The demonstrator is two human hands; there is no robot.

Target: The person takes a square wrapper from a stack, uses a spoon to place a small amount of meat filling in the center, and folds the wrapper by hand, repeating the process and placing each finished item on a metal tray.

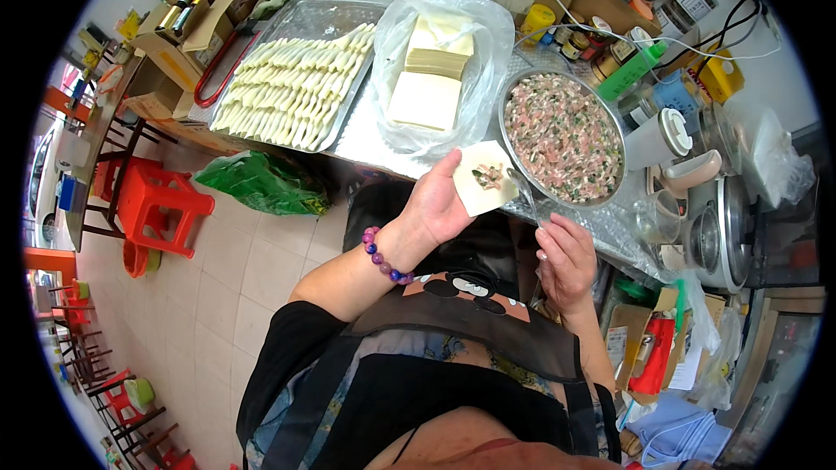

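Observation:
My left hand holds a square, pale yellow wonton wrapper by its left side, above the table's front edge. A small heap of meat filling sits on the wrapper. In my right hand is a metal spoon, its tip touching or very near the filling. Just beyond it stands a round metal bowl of minced meat with green bits. Stacks of wrappers lie in a clear plastic bag behind my left hand. Farther left, a metal tray bears rows of folded wontons.
Jars and bottles crowd the back right, with a green squeeze bottle and a white lidded cup. A white cable crosses above them. Cardboard boxes and a red stool are at the left. A green bag hangs below the tray.

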